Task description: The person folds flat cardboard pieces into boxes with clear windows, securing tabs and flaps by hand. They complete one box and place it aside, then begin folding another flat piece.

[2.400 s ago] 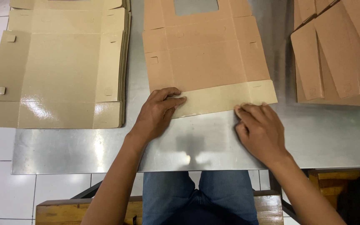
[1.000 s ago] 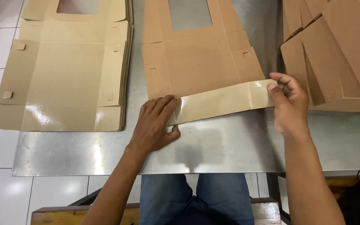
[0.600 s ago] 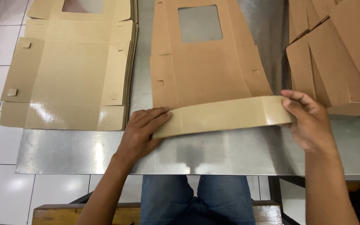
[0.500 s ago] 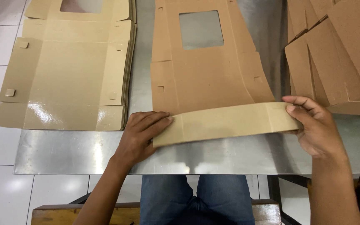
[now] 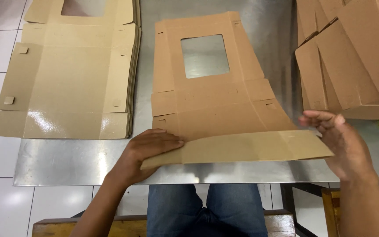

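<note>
Flat windowed cardboard sheet [image 5: 216, 103] on steel tabletop [image 5: 80, 160], left hand [image 5: 148, 151] pressing its near flap's left end, right hand [image 5: 343, 142] open-fingered against flap's right end, cardboard stack [image 5: 66, 83] left of sheet

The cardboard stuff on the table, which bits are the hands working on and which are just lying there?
In hand:
- flat box blank with a window, its near flap folded up
- left hand, pressing on the flap's left end
- right hand, at the flap's right end

Lying about:
- stack of flat blanks on the left
- pile of folded cardboard on the right
- metal table
</note>
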